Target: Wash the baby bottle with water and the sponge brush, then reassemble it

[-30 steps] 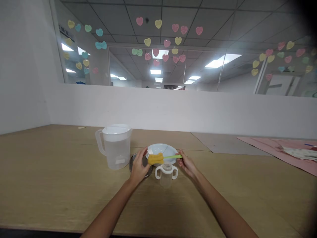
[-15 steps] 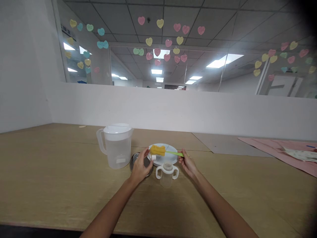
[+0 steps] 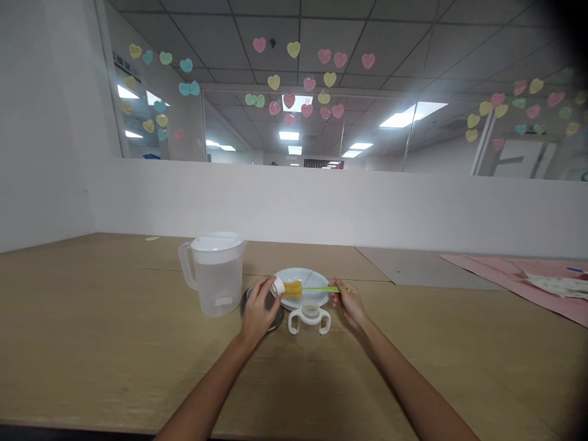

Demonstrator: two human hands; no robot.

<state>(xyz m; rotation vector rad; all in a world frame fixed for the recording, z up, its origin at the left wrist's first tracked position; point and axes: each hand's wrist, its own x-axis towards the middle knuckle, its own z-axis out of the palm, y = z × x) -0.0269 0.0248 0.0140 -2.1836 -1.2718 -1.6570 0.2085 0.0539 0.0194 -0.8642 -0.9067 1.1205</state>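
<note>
Between its fingers and thumb, my left hand (image 3: 259,308) holds a small white bottle cap (image 3: 277,285), tilted toward the right. My right hand (image 3: 348,300) grips the thin green handle of a bottle brush (image 3: 321,288). The brush's yellow sponge head (image 3: 293,289) meets the cap's opening, its tip hidden by the cap. Both are held over a pale blue-white bowl (image 3: 316,277). In front of the bowl stands a clear baby bottle (image 3: 309,334) with two white side handles and an uncovered neck. A dark round metal dish (image 3: 275,321) is partly covered by my left hand.
A translucent lidded pitcher (image 3: 217,275) stands left of the dish on the wooden table (image 3: 114,343). At the far right lies a pink cloth (image 3: 509,275) with a whitish item on it. A white wall and glass panel close off the back.
The sponge head has come down and into contact with the cap. My left hand has turned the cap to face the brush. The bottle stays in place.
</note>
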